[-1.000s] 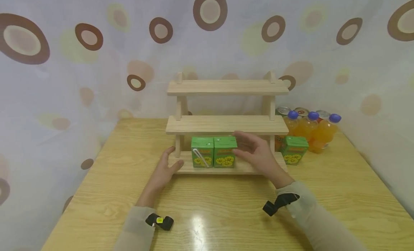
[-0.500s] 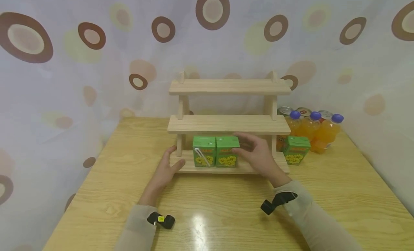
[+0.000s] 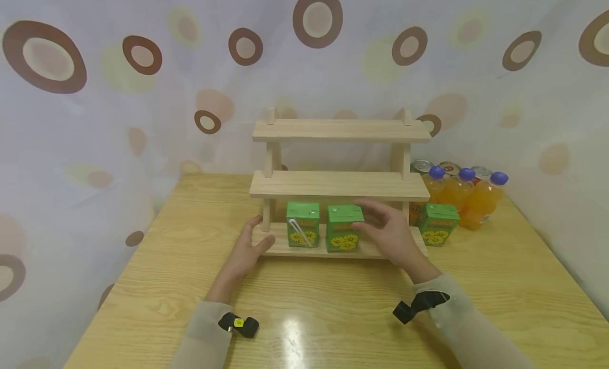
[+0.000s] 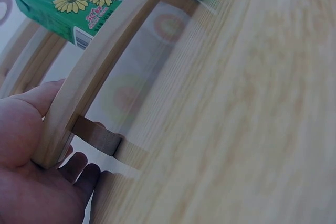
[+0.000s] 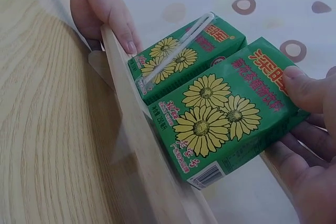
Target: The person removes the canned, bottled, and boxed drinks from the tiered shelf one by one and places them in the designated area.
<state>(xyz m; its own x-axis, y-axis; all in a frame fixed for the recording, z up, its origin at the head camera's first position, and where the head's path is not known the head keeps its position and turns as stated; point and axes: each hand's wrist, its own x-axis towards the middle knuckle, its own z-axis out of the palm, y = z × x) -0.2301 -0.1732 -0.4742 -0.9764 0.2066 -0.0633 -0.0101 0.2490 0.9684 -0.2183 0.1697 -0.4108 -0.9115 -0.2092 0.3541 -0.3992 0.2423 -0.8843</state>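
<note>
My right hand (image 3: 392, 234) grips a green drink carton (image 3: 343, 231) by its right side, thumb on the front face and fingers behind. The carton stands upright over the lowest board of a three-tier wooden shelf (image 3: 340, 184). To its left, with a gap between, another green carton (image 3: 303, 229) with a white straw on its front stands on the same board. My left hand (image 3: 245, 252) holds the left end of that board; in the left wrist view its thumb lies above the board (image 4: 94, 72) and the fingers curl beneath. Yellow flowers decorate both cartons.
Right of the shelf, a third green carton (image 3: 439, 224) stands on the wooden table (image 3: 295, 300). Behind it are orange drink bottles (image 3: 480, 200) with blue caps and several cans (image 3: 449, 168). A patterned curtain (image 3: 342, 78) hangs behind.
The right-hand carton, side by side with the other earlier, has shifted right and slightly toward me with my right hand, opening a gap. My left hand keeps its hold on the shelf.
</note>
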